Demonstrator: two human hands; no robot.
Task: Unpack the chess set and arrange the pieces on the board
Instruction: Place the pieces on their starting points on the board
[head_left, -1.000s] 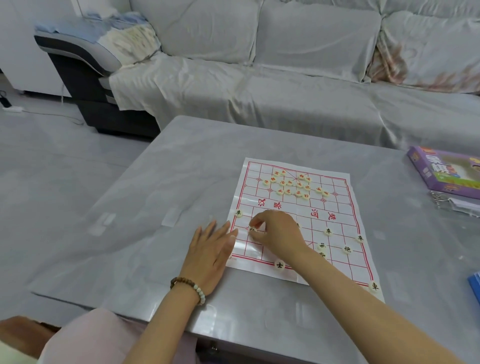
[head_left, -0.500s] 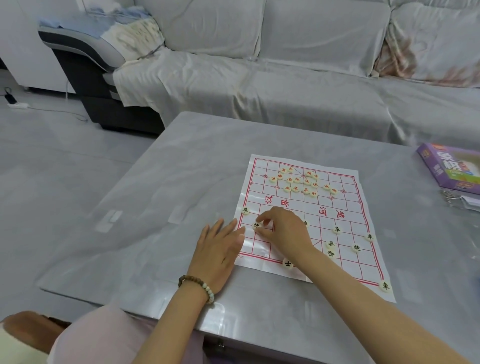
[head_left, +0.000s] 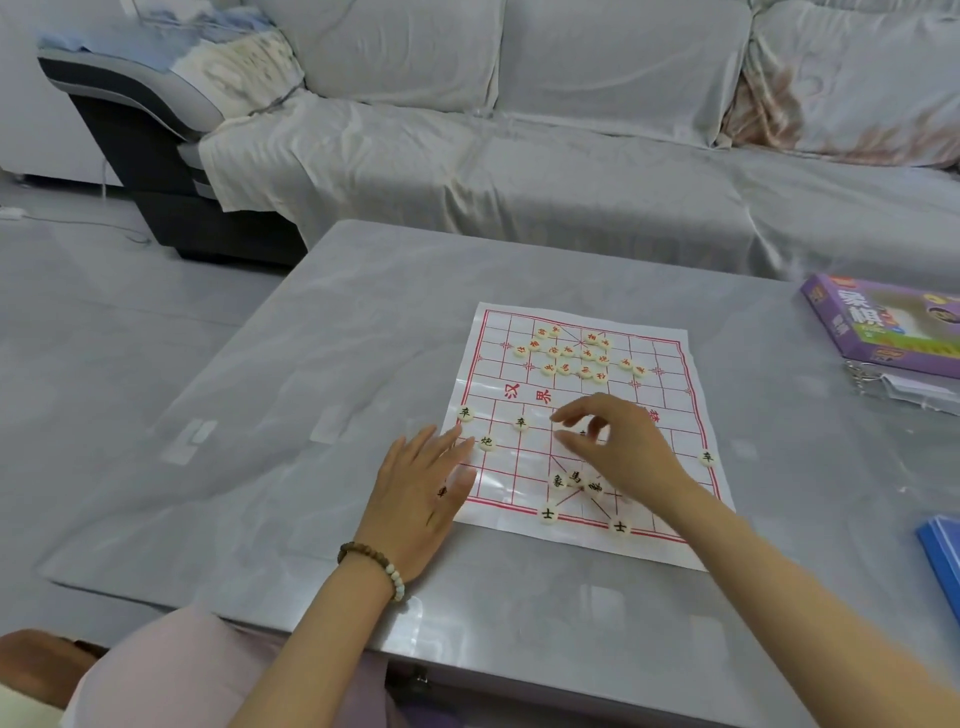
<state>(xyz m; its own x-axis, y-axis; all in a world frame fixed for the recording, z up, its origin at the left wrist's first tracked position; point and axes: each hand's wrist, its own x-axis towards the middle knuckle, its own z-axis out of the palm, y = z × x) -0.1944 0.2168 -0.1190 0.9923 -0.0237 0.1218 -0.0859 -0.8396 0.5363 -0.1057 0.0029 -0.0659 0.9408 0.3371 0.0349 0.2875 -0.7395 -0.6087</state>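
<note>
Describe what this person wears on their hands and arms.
On the wrist of the left hand sits a beaded bracelet: mostly brown round beads, with a few pale greenish-white ones. The right hand and its wrist are bare: no ring, watch or band shows. Both forearms are uncovered, with no sleeves in view.

Left hand (head_left: 421, 483) lies flat; right hand (head_left: 623, 447) hovers, fingers parted

table (head_left: 260, 415) grey, glossy | board (head_left: 540, 384) centre | purple box (head_left: 883, 332) far right | keys (head_left: 862, 374) just beside box | blue item (head_left: 943, 561) right edge
</note>
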